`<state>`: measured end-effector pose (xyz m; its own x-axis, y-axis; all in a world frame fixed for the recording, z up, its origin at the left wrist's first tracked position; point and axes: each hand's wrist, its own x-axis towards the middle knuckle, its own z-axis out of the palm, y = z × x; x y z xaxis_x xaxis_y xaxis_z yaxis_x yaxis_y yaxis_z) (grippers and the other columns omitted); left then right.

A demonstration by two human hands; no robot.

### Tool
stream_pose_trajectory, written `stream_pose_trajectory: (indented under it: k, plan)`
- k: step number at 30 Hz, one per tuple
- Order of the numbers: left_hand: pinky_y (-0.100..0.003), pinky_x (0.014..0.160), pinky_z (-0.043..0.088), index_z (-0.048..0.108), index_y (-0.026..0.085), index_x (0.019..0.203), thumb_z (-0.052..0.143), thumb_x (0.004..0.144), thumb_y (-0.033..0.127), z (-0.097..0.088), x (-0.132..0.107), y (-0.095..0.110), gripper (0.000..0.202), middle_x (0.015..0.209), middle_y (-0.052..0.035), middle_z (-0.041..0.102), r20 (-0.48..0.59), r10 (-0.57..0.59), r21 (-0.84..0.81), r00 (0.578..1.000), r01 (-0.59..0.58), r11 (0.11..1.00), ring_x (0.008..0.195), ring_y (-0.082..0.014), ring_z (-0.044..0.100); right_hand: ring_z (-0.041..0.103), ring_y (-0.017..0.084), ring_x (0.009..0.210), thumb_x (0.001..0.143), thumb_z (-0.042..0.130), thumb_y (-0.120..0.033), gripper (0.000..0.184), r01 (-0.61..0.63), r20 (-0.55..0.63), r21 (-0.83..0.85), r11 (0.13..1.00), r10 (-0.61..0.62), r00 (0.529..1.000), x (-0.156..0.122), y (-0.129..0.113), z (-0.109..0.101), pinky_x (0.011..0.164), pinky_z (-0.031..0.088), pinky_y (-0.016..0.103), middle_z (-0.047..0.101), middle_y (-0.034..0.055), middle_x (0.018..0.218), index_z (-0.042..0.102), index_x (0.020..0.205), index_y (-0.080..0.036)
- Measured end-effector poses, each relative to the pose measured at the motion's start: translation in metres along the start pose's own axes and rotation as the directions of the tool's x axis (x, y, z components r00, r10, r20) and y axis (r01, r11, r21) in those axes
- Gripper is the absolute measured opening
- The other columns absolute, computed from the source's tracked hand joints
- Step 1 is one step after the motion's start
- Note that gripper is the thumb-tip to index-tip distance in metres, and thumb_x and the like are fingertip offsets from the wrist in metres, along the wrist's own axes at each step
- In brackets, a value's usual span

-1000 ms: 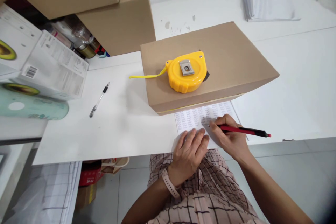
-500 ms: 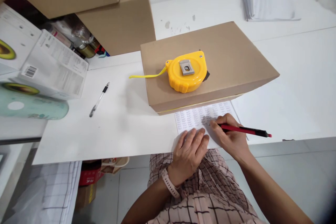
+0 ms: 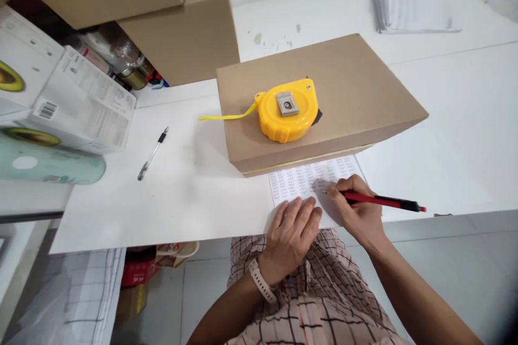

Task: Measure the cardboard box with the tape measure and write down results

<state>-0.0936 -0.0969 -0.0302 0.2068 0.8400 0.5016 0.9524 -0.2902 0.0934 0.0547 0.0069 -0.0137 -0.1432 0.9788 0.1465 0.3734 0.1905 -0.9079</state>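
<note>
Most rows of the printed sheet [image 3: 307, 180] on the counter [image 3: 182, 194] look filled; little blank space remains near me. My right hand [image 3: 358, 213] grips the red pen [image 3: 380, 202], tip on paper. My left hand [image 3: 293, 234] presses flat, fingers spread.

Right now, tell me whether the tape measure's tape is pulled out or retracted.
Partly out: a short yellow strip sticks out from the tape measure, past the cardboard box edge.

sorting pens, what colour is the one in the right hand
Red with a black end, head view: pen, right hand.
</note>
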Motion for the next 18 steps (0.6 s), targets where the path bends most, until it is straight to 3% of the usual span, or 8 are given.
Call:
stream_pose_trajectory:
  k: [4, 6, 8, 10, 11, 14, 16, 18]
  plan:
    - [-0.04, 0.113, 0.047, 0.07, 0.018, 0.126, 0.064, 0.1, 0.031, 0.0, 0.0, 0.0, 0.03, 0.141, -0.0016, 0.068, -0.012, 0.002, -0.013, 1.0, -0.002, 1.0, 0.129, -0.0215, 0.062, 0.056, 0.015, 0.063, 0.091, 0.069, -0.041, 0.022, -0.06, -0.248, 0.002, 0.998, 0.058, 0.967, -0.005, -0.004, -0.001, 0.06, 0.043, 0.029, 0.061, -0.0017, 0.071, 0.058, 0.085, -0.024]
    - [-0.04, 0.113, 0.047, 0.07, 0.018, 0.126, 0.064, 0.099, 0.031, 0.001, 0.0, -0.001, 0.03, 0.141, -0.0023, 0.068, -0.022, 0.004, -0.02, 1.0, -0.004, 1.0, 0.129, -0.0221, 0.062, 0.061, 0.016, 0.065, 0.094, 0.066, -0.043, 0.021, -0.117, -0.313, -0.061, 0.991, 0.093, 0.945, -0.004, -0.003, -0.008, 0.064, 0.048, 0.03, 0.066, 0.0003, 0.077, 0.061, 0.099, -0.024]
    - [-0.041, 0.112, 0.047, 0.069, 0.016, 0.126, 0.064, 0.099, 0.03, 0.002, -0.001, -0.001, 0.031, 0.139, -0.0031, 0.069, -0.035, 0.005, -0.031, 0.999, -0.006, 0.999, 0.128, -0.0229, 0.063, 0.067, 0.019, 0.072, 0.097, 0.061, -0.041, 0.019, -0.114, -0.341, -0.203, 0.973, 0.039, 0.939, 0.0, 0.003, -0.024, 0.072, 0.051, 0.033, 0.072, 0.004, 0.087, 0.064, 0.106, -0.024]
    - [-0.042, 0.111, 0.048, 0.068, 0.015, 0.127, 0.065, 0.099, 0.029, 0.004, -0.001, 0.0, 0.032, 0.138, -0.0042, 0.07, -0.04, 0.005, -0.051, 0.999, -0.007, 0.999, 0.126, -0.0239, 0.064, 0.07, 0.024, 0.091, 0.098, 0.057, -0.032, 0.018, 0.009, -0.279, -0.398, 0.917, -0.13, 0.952, 0.009, 0.017, -0.046, 0.083, 0.053, 0.037, 0.074, 0.0092, 0.104, 0.067, 0.109, -0.024]
    - [-0.043, 0.11, 0.049, 0.067, 0.014, 0.127, 0.064, 0.099, 0.029, 0.003, 0.0, 0.001, 0.032, 0.137, -0.0051, 0.07, -0.04, 0.001, -0.072, 0.999, -0.004, 0.997, 0.126, -0.0246, 0.064, 0.069, 0.028, 0.102, 0.097, 0.054, -0.027, 0.023, 0.105, -0.187, -0.487, 0.867, -0.221, 0.957, 0.014, 0.025, -0.058, 0.088, 0.052, 0.04, 0.073, 0.012, 0.114, 0.066, 0.116, -0.023]
    - [-0.046, 0.106, 0.054, 0.067, 0.016, 0.122, 0.061, 0.1, 0.03, -0.008, 0.005, 0.002, 0.028, 0.131, -0.008, 0.073, -0.05, -0.077, -0.223, 0.996, 0.064, 0.973, 0.122, -0.0264, 0.066, 0.061, 0.036, 0.119, 0.09, 0.049, -0.015, 0.047, 0.209, 0.0, -0.693, 0.69, -0.289, 0.957, 0.03, 0.05, -0.084, 0.092, 0.052, 0.045, 0.068, 0.0181, 0.129, 0.06, 0.136, -0.019]
    - [-0.044, 0.103, 0.057, 0.066, 0.017, 0.12, 0.06, 0.099, 0.027, -0.026, 0.015, 0.0, 0.024, 0.126, -0.0104, 0.074, -0.09, -0.154, -0.352, 0.984, 0.113, 0.929, 0.119, -0.0257, 0.067, 0.062, 0.036, 0.118, 0.092, 0.044, -0.013, 0.049, 0.168, -0.025, -0.746, 0.644, -0.28, 0.96, 0.037, 0.062, -0.09, 0.093, 0.052, 0.046, 0.07, 0.0174, 0.128, 0.06, 0.138, -0.018]
    - [-0.042, 0.101, 0.058, 0.064, 0.018, 0.121, 0.063, 0.096, 0.02, -0.05, 0.032, -0.006, 0.025, 0.124, -0.0124, 0.074, -0.192, -0.191, -0.396, 0.963, 0.101, 0.913, 0.119, -0.0247, 0.066, 0.064, 0.035, 0.115, 0.095, 0.039, -0.014, 0.048, 0.134, -0.08, -0.748, 0.65, -0.288, 0.954, 0.041, 0.069, -0.088, 0.093, 0.053, 0.047, 0.072, 0.0151, 0.125, 0.062, 0.136, -0.018]
